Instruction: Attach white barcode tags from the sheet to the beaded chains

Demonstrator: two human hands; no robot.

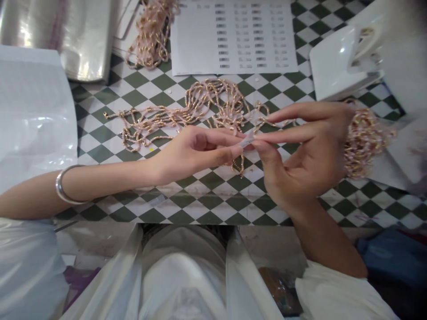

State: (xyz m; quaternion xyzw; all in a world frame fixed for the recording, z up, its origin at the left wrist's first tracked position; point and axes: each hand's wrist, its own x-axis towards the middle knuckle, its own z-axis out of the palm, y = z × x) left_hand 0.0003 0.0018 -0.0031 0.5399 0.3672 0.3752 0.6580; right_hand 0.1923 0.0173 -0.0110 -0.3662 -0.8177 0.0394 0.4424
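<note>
Left hand (195,153): narrow pinch, my thumb and fingertips closed on one end of a slim translucent plastic sliver (247,141); a smooth, rounded silver bangle (65,184) circles my wrist.

Right hand (310,155): also narrow, with my thumb and index finger meeting the sliver's other end and my remaining fingers spread above it.

Bead bundle (363,144): looped pink and gold beaded strands, knobbly and dense, just beyond my right hand; I cannot tell whether that hand grips them.

Loose strands (190,111): a tangled pink and gold beaded mass lying on the tabletop, just beside my fingers.

Second pile (150,35): more beaded strands, coiled near the top edge of the printed sheet.

Printed sheet (233,35): flat white paper with columns of small text, blurred.

Tabletop (230,209): glossy checkered surface, dark green and white diamonds.

Plastic roll (56,40): clear, shiny film, curved and reflective, well to my left.

White plastic object (343,58): smooth and glossy, at upper right.
</note>
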